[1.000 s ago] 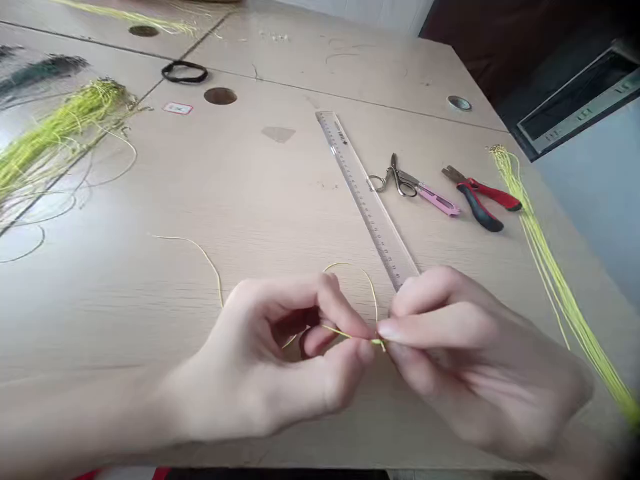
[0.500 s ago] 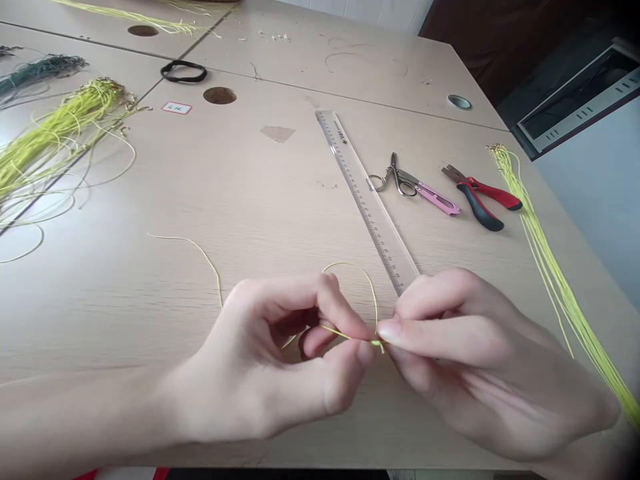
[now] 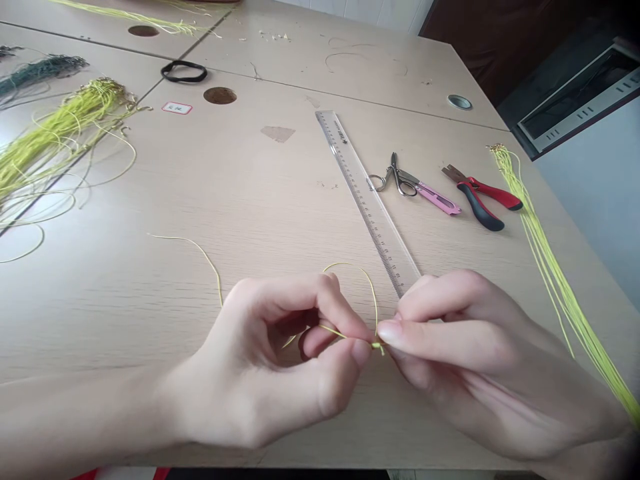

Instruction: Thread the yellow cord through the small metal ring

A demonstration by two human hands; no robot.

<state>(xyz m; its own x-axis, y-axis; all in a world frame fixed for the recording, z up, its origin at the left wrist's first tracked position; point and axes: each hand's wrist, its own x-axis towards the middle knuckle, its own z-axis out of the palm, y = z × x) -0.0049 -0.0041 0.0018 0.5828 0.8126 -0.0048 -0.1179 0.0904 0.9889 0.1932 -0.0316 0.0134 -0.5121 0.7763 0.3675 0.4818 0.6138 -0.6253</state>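
A thin yellow-green cord (image 3: 373, 293) runs between my hands, with a small knot (image 3: 377, 346) at the gap between the fingertips. My left hand (image 3: 280, 360) pinches the cord with thumb and forefinger just left of the knot. On the knot's right side, my right hand (image 3: 465, 353) is closed in a pinch, its thumb and forefinger pressed together on the cord's end; whatever else sits inside that pinch is hidden. One loop of cord rises behind the fingers, and a loose tail (image 3: 203, 252) lies on the table beyond my left hand.
A clear ruler (image 3: 367, 200) lies ahead, its near end by my right hand. Scissors (image 3: 395, 177), a pink cutter (image 3: 433, 197) and red-black pliers (image 3: 483, 197) lie to its right. Yellow cord bundles lie at right (image 3: 550, 273) and left (image 3: 65, 130). A black band (image 3: 183, 71) lies farther back.
My left thumb has slid back slightly to the left, showing more of the knot. The right hand has shifted a little; both pinches stay closed.
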